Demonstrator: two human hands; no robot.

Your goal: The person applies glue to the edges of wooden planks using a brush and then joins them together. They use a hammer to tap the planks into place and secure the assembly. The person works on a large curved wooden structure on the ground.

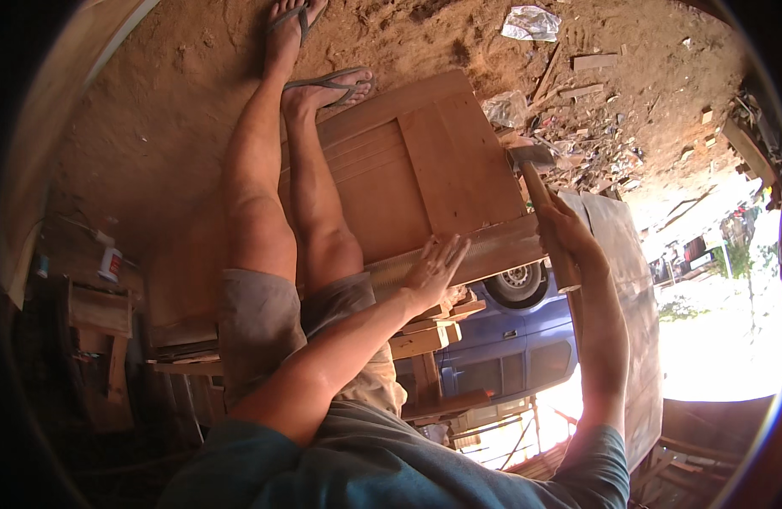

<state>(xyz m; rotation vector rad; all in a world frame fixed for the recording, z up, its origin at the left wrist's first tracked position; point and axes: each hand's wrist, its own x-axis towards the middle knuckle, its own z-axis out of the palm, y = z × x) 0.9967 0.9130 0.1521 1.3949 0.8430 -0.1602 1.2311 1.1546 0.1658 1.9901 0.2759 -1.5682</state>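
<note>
A hammer [550, 225] with a wooden handle is gripped in my right hand [571, 231], its dark metal head close to the right corner of a brown wooden panel [463, 161]. Whether the head touches the wood I cannot tell. My left hand [436, 273] has its fingers stretched out and lies flat at the panel's near edge rail [501, 242], holding nothing. The panel has a recessed middle and a raised frame, and it rests partly against my legs.
Wood scraps [594, 62] and a crumpled silvery wrapper [531, 24] litter the dirt ground. Stacked wood blocks [429, 339] sit beside my left hand. Beyond are a blue vehicle [510, 348], a large sheet [624, 288] on the right and a wooden stool-like frame [100, 310] on the left.
</note>
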